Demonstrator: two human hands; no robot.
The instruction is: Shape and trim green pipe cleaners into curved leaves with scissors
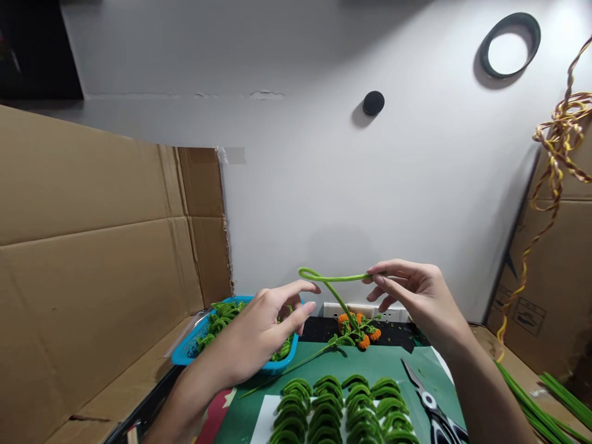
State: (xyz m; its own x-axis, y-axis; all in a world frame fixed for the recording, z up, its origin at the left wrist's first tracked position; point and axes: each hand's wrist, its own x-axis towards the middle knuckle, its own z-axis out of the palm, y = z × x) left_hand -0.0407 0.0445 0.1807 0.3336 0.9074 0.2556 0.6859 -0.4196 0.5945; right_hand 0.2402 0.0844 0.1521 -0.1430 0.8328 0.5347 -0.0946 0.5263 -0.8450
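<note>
My right hand [416, 293] pinches one end of a bright green pipe cleaner [340, 279] between thumb and fingertips. The pipe cleaner is bent into a narrow loop at its left, and its other length slants down across the orange flowers behind. My left hand [266, 327] stays just left of the loop, thumb and index finger apart, with nothing between them. Below and behind lies a fuzzy stem with orange flowers [364, 341] and green leaves. Rows of curved green pipe-cleaner pieces [327, 404] rest on a white sheet [264, 419] in front.
A blue basket [185, 354] of green leaf pieces stands left, partly behind my left hand. Scissors [430, 401] lie on the green mat [393, 364]. Green pipe cleaners [531, 401] lie at the right. Cardboard [92, 277] walls the left side; a power strip [330, 310] sits behind.
</note>
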